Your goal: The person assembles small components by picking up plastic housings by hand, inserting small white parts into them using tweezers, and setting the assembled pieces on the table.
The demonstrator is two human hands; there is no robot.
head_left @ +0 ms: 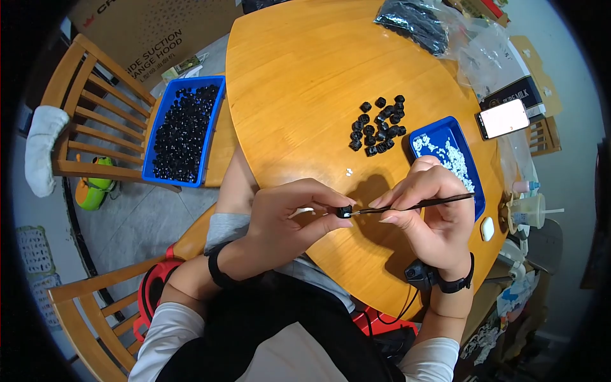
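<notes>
Between thumb and forefinger, my left hand [296,213] pinches a small black plastic part [344,211]. A thin dark stick-like tool with a pale tip [429,202] is gripped in my right hand [436,210], and its tip meets the part's right side. Ahead on the table lies a loose group of similar black parts [382,127]. Just beyond my hands are a couple of tiny white pieces [349,172]. Partly behind my right hand stands a blue tray [478,198] with many small white pieces [455,159] in it.
At my left a blue tray [202,175] full of black parts rests on a wooden chair [95,108]. On the table's right side lie a lit phone [503,119] and a small white object [487,229]. Plastic bags [420,28] and a plastic cup [527,210] sit along the table's edge.
</notes>
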